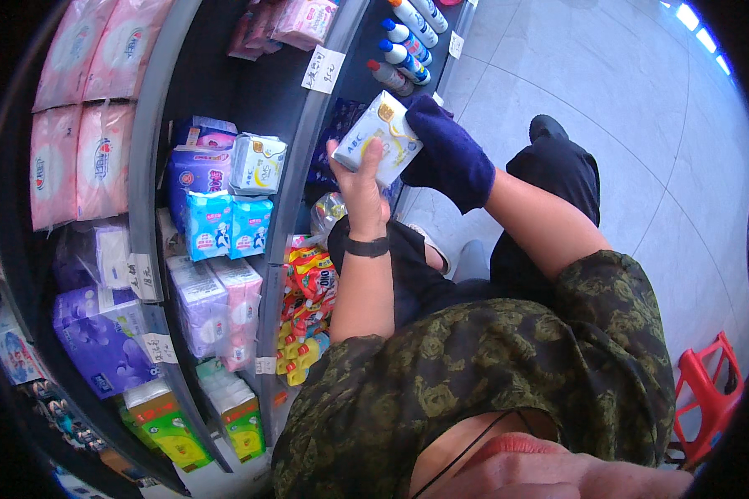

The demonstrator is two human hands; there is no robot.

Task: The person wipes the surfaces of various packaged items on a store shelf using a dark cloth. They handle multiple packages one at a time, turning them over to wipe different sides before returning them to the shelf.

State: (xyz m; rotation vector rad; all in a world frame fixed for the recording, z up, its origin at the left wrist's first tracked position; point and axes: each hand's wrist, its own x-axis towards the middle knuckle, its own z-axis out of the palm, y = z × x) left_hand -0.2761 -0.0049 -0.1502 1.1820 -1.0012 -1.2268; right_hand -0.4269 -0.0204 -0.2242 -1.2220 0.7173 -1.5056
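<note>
My left hand, with a dark band on the wrist, grips a white ABC sanitary pad pack, thumb across its printed face. A dark blue cloth mitt covers my right hand, which is against the pack's right edge; its fingers are hidden inside. Both hands are in front of the shelf's edge. On the shelf to the left sits a similar white pack, above two light blue packs and beside purple packs.
Shelves on the left hold pink tissue packs, a purple tissue pack and green-yellow packs. Several bottles stand beyond my hands. Red and yellow packages lie low. A red plastic stool stands on the tiled floor at right.
</note>
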